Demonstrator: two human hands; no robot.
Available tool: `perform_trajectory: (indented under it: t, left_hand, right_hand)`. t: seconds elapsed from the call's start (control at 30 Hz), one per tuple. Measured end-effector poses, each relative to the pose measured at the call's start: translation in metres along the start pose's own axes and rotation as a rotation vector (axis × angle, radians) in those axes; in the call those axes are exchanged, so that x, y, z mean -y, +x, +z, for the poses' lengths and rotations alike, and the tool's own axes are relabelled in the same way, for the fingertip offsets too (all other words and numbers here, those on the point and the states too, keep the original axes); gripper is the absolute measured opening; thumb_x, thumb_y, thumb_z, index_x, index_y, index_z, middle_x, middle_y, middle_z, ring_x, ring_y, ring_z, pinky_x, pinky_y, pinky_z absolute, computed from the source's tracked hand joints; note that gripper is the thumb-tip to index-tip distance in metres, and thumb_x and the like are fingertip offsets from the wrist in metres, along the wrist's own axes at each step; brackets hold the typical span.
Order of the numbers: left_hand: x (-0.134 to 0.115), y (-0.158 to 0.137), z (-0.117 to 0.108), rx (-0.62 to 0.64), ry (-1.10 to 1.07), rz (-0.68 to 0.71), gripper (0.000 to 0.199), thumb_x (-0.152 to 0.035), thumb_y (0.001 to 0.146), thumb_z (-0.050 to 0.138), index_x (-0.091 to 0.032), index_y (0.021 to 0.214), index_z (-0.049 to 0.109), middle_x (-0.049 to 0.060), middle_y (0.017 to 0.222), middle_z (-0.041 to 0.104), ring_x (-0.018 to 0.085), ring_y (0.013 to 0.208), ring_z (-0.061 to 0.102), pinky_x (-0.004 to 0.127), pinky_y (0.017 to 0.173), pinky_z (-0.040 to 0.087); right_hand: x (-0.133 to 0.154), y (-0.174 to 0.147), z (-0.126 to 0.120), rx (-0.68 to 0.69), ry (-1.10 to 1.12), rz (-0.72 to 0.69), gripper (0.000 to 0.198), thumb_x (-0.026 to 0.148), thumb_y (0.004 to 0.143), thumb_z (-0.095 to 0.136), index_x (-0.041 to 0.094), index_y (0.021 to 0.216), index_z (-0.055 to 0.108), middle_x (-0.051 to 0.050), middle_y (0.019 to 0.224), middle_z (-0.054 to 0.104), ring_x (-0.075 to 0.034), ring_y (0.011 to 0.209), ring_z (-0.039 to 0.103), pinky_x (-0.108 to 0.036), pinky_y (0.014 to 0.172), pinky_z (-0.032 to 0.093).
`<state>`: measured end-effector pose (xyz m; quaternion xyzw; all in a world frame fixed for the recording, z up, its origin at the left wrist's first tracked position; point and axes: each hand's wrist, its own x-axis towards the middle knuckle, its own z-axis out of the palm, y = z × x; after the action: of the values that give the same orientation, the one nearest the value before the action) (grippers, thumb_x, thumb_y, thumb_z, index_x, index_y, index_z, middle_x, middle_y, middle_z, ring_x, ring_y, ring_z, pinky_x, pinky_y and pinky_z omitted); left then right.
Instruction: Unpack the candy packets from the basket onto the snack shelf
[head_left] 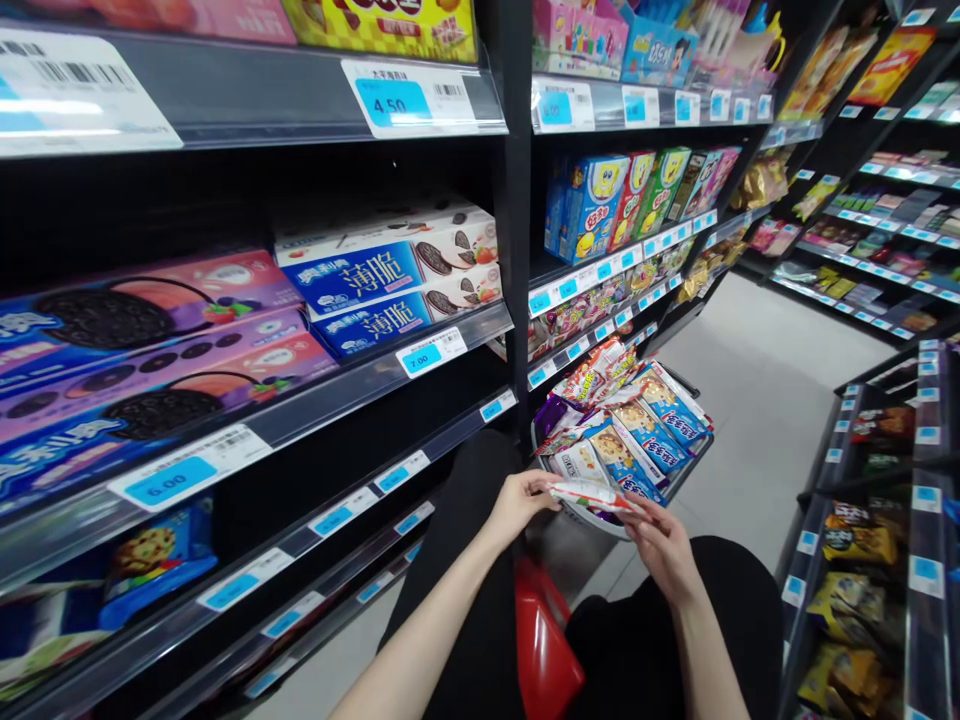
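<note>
Working remotely, I am gripping a white-and-red packet between left hand and right hand, the fingers of each pinching one end. I am holding it by the near rim of a container, where snack packets are lying heaped. Biscuit boxes are sitting shelved, left.
</note>
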<state>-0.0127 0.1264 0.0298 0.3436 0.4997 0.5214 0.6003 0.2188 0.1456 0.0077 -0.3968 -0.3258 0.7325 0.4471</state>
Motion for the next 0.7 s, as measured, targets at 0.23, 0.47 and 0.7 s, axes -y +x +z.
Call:
perform_trajectory:
  t: [0.23, 0.47, 0.7]
  left_hand:
    - [-0.001, -0.006, 0.001, -0.18, 0.489, 0.071, 0.026, -0.033, 0.072, 0.055, -0.014, 0.053, 0.056, 0.0, 0.047, 0.058, 0.01, 0.044, 0.051, 0.02, 0.048, 0.039]
    - [0.001, 0.0, 0.002, -0.238, 0.577, 0.02, 0.026, -0.031, 0.069, 0.056, -0.015, 0.049, 0.054, -0.006, 0.036, 0.043, 0.008, 0.038, 0.039, 0.019, 0.045, 0.027]
    - [0.003, -0.001, 0.005, -0.2, 0.505, 0.006, 0.03, -0.037, 0.073, 0.054, -0.016, 0.052, 0.053, -0.003, 0.039, 0.052, 0.008, 0.033, 0.043, 0.019, 0.04, 0.03]
  right_hand:
    - [-0.018, 0.016, 0.003, -0.203, -0.369, -0.073, 0.037, 0.047, 0.06, 0.071, 0.016, 0.05, 0.052, 0.006, 0.034, 0.043, -0.005, 0.031, 0.032, -0.02, 0.033, 0.019]
    - [-0.023, 0.02, 0.0, -0.293, -0.443, -0.134, 0.04, 0.05, 0.062, 0.067, 0.017, 0.049, 0.047, 0.006, 0.04, 0.035, -0.007, 0.04, 0.027, -0.023, 0.038, 0.019]
    - [-0.018, 0.02, -0.001, -0.297, -0.478, -0.136, 0.039, 0.048, 0.062, 0.068, 0.017, 0.048, 0.049, 0.007, 0.037, 0.034, -0.006, 0.038, 0.026, -0.022, 0.037, 0.018]
